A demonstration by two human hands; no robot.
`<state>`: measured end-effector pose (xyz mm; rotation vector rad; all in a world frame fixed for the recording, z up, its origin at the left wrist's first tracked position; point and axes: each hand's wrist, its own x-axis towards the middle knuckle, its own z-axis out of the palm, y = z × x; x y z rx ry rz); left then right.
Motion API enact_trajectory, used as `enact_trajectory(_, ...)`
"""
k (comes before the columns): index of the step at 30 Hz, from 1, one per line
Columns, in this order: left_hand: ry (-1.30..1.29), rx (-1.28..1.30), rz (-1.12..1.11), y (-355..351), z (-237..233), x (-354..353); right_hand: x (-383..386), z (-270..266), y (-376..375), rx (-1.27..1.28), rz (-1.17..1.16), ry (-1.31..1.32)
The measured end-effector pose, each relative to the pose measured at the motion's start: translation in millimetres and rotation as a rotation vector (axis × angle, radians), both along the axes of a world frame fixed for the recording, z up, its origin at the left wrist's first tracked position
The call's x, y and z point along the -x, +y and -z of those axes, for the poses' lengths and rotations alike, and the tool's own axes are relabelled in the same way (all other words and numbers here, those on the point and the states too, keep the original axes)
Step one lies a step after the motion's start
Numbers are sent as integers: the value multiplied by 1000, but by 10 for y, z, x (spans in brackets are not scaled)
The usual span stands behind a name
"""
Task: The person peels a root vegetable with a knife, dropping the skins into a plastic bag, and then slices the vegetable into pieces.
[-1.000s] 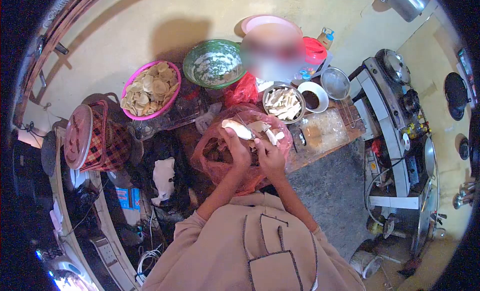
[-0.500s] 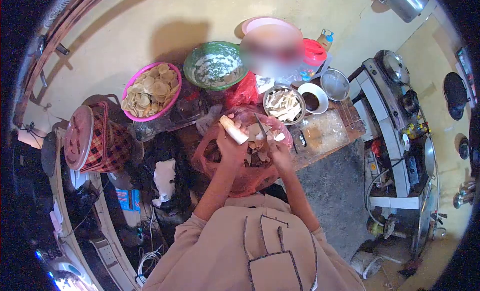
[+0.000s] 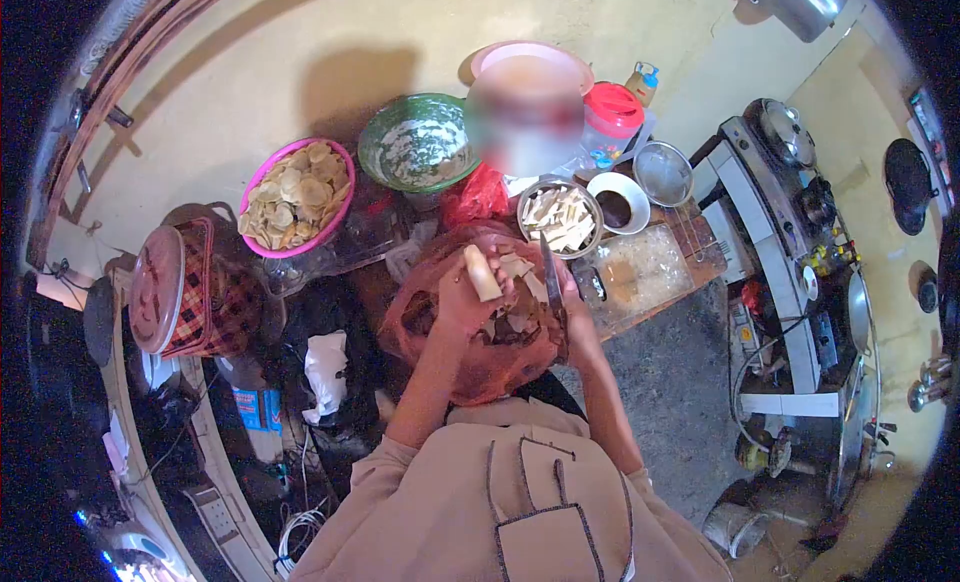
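My left hand is wrapped round a pale peeled root, thick and cylindrical, its cut end facing down to the right. In my right hand is a knife, its blade pointing up and away from me, apart from the root. Beneath both hands lies a translucent red plastic bag, spread open, with brown and whitish peelings inside. Just beyond the knife tip stands a metal bowl filled with pale cut strips.
Beyond the bag are a pink basket of thin round slices, a green basin with white residue, a red-lidded container, a white bowl of dark liquid and a sieve. A stove stands right, a lidded plaid basket left.
The root has turned more upright and shifted slightly right in my left hand. My right hand has swung the knife away, its blade now nearly upright near the metal bowl.
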<state>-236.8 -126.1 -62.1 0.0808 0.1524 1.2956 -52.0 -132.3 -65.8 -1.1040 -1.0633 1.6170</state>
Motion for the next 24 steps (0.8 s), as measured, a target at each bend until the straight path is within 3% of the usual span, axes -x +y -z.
enact_trajectory(5, 442, 18, 184, 242, 92, -127, -282, -162, 0, 357, -71, 246)
enact_trajectory(9, 564, -9, -22, 323, -239, -426, -531, -67, 95, 480, 7, 197)
enact_trajectory(11, 775, 0, -51, 444, -126, -473, -784, 327, 194, 114, 95, -255)
enact_trajectory(12, 896, 18, -72, 479, -144, -515, -998, 822, 291, -312, 136, -647)
enact_trajectory(14, 1064, 90, -63, 533, -212, -590, -1153, 692, 212, -385, 20, -886)
enact_trajectory(21, 1892, -149, -348, 1008, -77, -813, -1668, 432, 63, -171, 34, -1079)
enact_trajectory(24, 1986, -204, -324, 1230, -65, -880, -1869, 504, 92, -196, 54, -1121)
